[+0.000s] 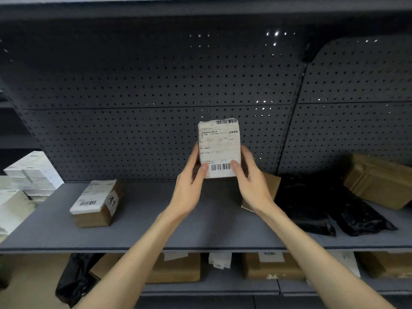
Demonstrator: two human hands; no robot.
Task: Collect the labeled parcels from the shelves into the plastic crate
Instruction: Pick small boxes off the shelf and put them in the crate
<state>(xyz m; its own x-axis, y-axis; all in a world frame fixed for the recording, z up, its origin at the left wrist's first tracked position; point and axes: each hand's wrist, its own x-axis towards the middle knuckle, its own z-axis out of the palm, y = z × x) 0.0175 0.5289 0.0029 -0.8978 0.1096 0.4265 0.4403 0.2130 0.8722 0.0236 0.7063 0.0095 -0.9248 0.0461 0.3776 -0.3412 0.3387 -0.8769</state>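
A small parcel [219,146] with a white shipping label and barcodes is held upright above the grey shelf [156,224], its label facing me. My left hand [189,188] grips its lower left side with the thumb on the label. On the lower right side my right hand [252,181] grips it, thumb beside the bottom barcode. Another labeled brown parcel [95,201] lies on the shelf to the left. The plastic crate is out of view.
Two black plastic bags [323,206] and a brown box [379,181] lie at the right of the shelf; a brown parcel [270,184] sits behind my right hand. White boxes [31,175] are stacked far left. Brown parcels [178,268] and a black bag [75,277] fill the lower shelf.
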